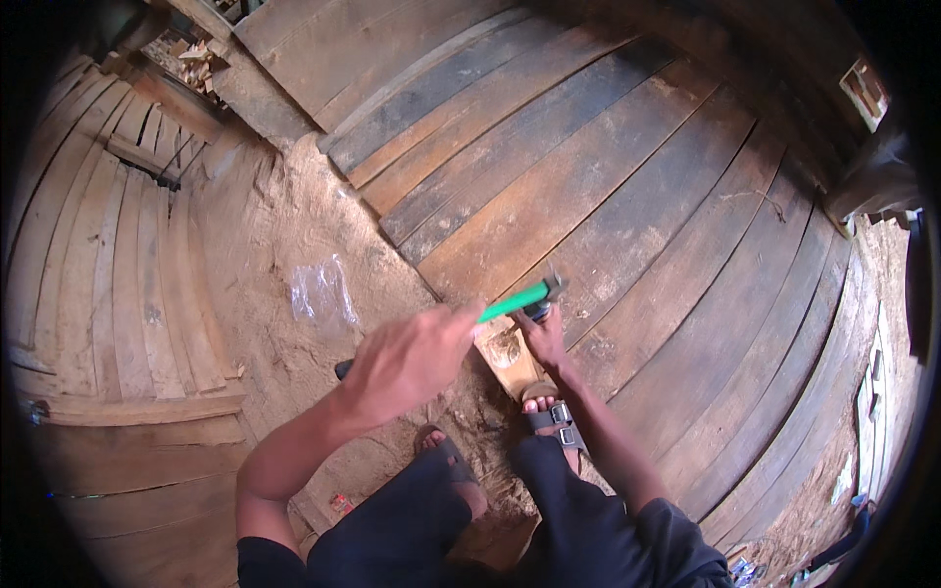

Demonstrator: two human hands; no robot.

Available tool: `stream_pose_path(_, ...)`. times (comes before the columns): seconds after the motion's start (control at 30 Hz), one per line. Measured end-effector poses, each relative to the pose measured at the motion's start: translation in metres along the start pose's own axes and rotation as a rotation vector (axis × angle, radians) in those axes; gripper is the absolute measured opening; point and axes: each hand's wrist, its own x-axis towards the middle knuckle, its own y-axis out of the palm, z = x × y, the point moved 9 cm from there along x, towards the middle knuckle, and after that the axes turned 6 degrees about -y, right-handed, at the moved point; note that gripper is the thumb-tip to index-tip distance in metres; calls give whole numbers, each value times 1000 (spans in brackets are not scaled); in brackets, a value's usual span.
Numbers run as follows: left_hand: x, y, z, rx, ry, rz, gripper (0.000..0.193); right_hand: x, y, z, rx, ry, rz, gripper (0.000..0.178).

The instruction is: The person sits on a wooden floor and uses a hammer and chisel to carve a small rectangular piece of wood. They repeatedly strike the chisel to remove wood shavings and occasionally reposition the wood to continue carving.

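My left hand (417, 358) is closed around a hammer (515, 300) with a green handle. The dark butt of its handle shows past the wrist side of the hand. The metal head is right above my right hand (545, 338), which grips a dark-handled tool (536, 312); that tool's lower end is hidden. Under it lies a pale piece of wood (508, 367) with a hollowed patch in its surface. My right foot in a strapped sandal (554, 421) is at the near end of this piece.
A platform of wide, worn planks (588, 206) spreads ahead and right. Sawdust-covered ground (265, 235) runs along its left edge, with a clear plastic bag (323, 292) on it. More boards (127, 284) lie at the far left. My left foot (446, 456) stands on the ground.
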Motion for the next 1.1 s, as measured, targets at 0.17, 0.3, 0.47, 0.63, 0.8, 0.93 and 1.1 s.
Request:
stream_pose_path(0.17, -2, -35, -23, -98, 208, -228, 34, 1, -3, 16, 9, -72, -22, 23)
stream_pose_path(0.3, 8, -19, -5, 5, 9, 32, 34, -5, 0, 10, -70, 33, 66, 22)
stream_pose_path(0.47, -10, -56, -22, -43, 324, -381, 31, -2, 1, 19, -44, -67, 35, 19)
stream_pose_path(0.63, -1, -16, -11, 117, 120, 1, 36, 1, 0, 0, 22, -58, 19, 19)
stream_pose_path(0.8, -8, -44, -19, -101, 285, -344, 37, 5, 5, 17, -14, -44, 47, 19)
stream_pose_path(0.93, 10, -14, 0, -14, 105, -124, 35, 7, 0, 13, 8, -43, 29, 19)
stream_pose_path(1.1, 7, -50, -7, -104, 138, -326, 35, 13, 1, 13, 3, -61, 63, 19)
